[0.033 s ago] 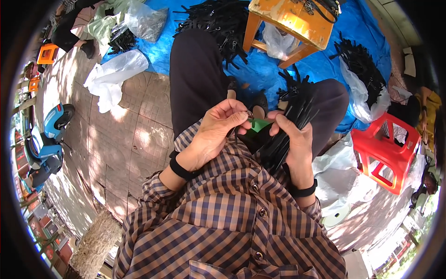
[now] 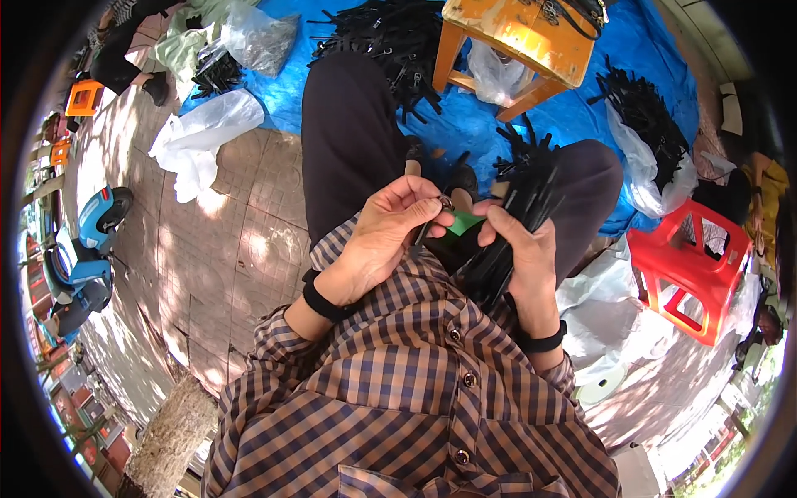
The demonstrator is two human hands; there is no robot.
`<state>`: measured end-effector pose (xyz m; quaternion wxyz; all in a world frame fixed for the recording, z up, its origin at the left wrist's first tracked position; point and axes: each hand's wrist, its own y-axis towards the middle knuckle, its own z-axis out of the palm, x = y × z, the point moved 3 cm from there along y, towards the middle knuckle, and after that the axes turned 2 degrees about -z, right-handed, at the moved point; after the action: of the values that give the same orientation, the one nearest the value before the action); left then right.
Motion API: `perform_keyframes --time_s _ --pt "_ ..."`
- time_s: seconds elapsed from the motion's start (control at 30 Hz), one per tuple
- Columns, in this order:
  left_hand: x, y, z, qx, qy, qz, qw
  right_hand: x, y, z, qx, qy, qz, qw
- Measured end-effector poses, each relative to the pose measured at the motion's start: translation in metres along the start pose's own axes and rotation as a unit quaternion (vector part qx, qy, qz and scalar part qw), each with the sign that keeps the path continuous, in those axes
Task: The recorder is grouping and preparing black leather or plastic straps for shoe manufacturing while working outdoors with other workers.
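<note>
Above my lap, my left hand (image 2: 388, 224) is closed in a pinch on a small dark metal fitting (image 2: 447, 203). A short black strap end shows just below those fingers. My right hand (image 2: 525, 249) is wrapped round a bundle of thin black straps (image 2: 531, 195), which fans out above and below the grip. Between the two hands lies a small green piece (image 2: 465, 222), apart from the right thumb; whether the left fingers touch it I cannot tell. The inner fingers of the right hand are hidden by the straps.
A worn wooden stool (image 2: 519, 37) stands on a blue tarp (image 2: 286, 104) beside a heap of black straps (image 2: 386, 41). More straps (image 2: 647, 116) lie at the right. A red plastic stool (image 2: 693, 270), a white plastic bag (image 2: 203, 133) and a parked blue scooter (image 2: 87, 249) surround me.
My right thumb has shifted slightly down and away from my left fingers. More of the green piece shows, and the strap bundle has moved a little. My left hand stays nearly in place.
</note>
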<state>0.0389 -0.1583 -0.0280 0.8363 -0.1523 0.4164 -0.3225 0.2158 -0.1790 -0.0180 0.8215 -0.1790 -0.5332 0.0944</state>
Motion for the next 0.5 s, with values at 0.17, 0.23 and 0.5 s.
perform_keyframes --time_s 0.17,0.23,0.5 --pt "-0.002 -0.001 0.013 0.000 0.106 0.111 0.988 -0.002 0.001 0.008 0.016 0.005 0.041 0.999" --pt "0.001 -0.003 0.014 0.009 0.158 0.140 0.977 -0.001 0.003 0.011 0.041 0.049 0.057 0.996" --pt "-0.006 -0.007 0.016 -0.002 0.282 0.190 0.940 -0.002 0.001 0.010 0.040 0.030 0.056 0.997"
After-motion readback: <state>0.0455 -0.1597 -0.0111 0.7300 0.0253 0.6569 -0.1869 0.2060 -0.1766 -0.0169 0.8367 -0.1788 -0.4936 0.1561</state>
